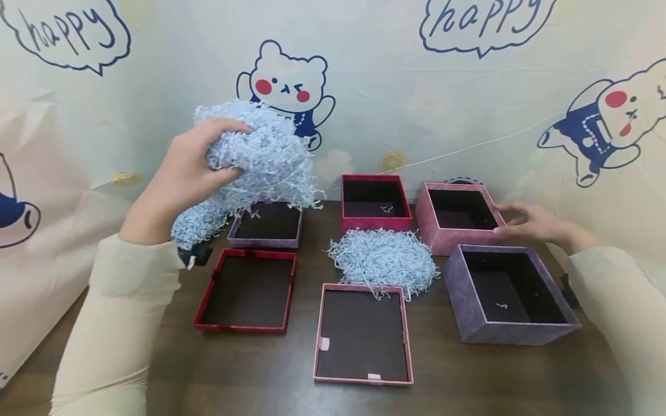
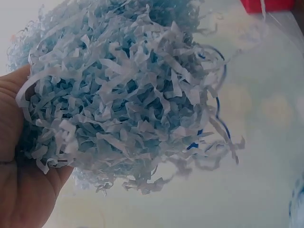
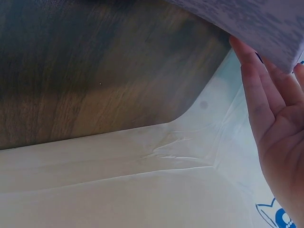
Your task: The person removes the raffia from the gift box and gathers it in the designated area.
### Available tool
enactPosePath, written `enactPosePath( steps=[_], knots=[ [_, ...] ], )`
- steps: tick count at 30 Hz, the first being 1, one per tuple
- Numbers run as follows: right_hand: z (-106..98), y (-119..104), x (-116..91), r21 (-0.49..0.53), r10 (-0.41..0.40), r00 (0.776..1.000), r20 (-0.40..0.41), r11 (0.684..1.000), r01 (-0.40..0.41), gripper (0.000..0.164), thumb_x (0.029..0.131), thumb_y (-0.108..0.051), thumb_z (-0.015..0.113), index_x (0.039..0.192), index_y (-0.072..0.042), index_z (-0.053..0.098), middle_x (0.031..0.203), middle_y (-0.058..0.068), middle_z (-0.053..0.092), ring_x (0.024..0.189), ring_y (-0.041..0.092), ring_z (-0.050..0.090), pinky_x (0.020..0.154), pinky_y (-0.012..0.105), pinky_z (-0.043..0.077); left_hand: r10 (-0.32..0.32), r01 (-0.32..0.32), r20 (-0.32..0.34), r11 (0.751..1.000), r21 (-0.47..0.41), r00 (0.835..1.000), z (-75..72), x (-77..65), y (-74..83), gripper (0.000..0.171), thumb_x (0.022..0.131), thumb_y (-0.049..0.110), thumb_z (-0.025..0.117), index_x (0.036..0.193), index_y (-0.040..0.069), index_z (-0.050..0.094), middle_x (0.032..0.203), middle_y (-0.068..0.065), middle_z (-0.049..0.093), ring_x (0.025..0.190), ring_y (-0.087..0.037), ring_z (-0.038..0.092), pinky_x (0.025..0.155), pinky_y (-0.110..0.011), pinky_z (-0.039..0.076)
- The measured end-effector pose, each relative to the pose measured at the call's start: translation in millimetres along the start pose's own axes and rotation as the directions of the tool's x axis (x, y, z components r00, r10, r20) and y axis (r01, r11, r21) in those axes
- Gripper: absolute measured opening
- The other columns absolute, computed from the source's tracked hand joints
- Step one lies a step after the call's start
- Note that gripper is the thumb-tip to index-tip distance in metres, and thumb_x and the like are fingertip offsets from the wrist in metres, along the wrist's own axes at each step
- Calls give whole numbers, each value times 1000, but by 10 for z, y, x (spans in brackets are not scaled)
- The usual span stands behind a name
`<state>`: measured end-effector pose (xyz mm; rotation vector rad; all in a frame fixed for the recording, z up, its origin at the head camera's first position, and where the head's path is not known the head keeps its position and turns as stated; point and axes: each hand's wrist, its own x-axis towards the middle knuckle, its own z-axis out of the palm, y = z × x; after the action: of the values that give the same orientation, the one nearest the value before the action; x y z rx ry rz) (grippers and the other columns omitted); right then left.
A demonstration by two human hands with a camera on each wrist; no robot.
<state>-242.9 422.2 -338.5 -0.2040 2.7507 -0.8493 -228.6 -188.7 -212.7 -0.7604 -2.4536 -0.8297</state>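
In the head view my left hand [image 1: 189, 164] grips a big clump of light blue shredded paper [image 1: 265, 156], raised above the table. The same clump [image 2: 118, 90] fills much of the left wrist view, with the hand [image 2: 23, 147] at its left edge. My right hand [image 1: 536, 222] touches the right side of a pink box [image 1: 458, 238] at the back right, its fingers fairly straight. In the right wrist view that hand [image 3: 280, 114] has its fingertips against a box's side, partly hidden by it. The pink box has a dark interior.
A purple box [image 1: 515, 332] stands in front of the pink one, a red box [image 1: 377, 223] to its left. Red [image 1: 247, 292], pink [image 1: 364, 335] and purple [image 1: 267, 225] lids lie upturned. More shredded paper lies mid-table [image 1: 385, 260] and at the left [image 1: 200, 222]. A patterned backdrop rises behind.
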Motion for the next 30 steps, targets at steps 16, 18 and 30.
enactPosePath(
  steps=[16, 18, 30],
  knots=[
    [-18, -12, -45, 13, 8, 1000, 16, 1000, -8, 73, 89, -21, 74, 145, 6, 37, 120, 34, 64, 96, 21, 69, 72, 29, 57, -75, 77, -19, 980, 184, 997, -475, -887, -403, 67, 72, -12, 78, 132, 13, 61, 131, -16, 61, 121, 10, 44, 94, 2, 24],
    [-15, -13, -37, 4, 8, 1000, 5, 1000, -8, 72, 89, -22, 75, 145, 5, 38, 121, 33, 64, 95, 17, 68, 71, 28, 57, -118, 117, -8, 970, 214, 993, -524, -1015, -458, 67, 73, -11, 78, 133, 13, 60, 133, -18, 59, 123, -5, 49, 91, 5, 21],
    [-6, -3, -14, -8, 8, 1000, -2, 1000, -8, 71, 90, -20, 74, 146, 6, 37, 122, 36, 62, 100, 28, 69, 71, 30, 58, -226, 191, 58, 912, 363, 972, -735, -1584, -792, 64, 74, -10, 75, 133, 5, 55, 129, -29, 57, 56, 9, 38, 57, -18, 33]
  ],
)
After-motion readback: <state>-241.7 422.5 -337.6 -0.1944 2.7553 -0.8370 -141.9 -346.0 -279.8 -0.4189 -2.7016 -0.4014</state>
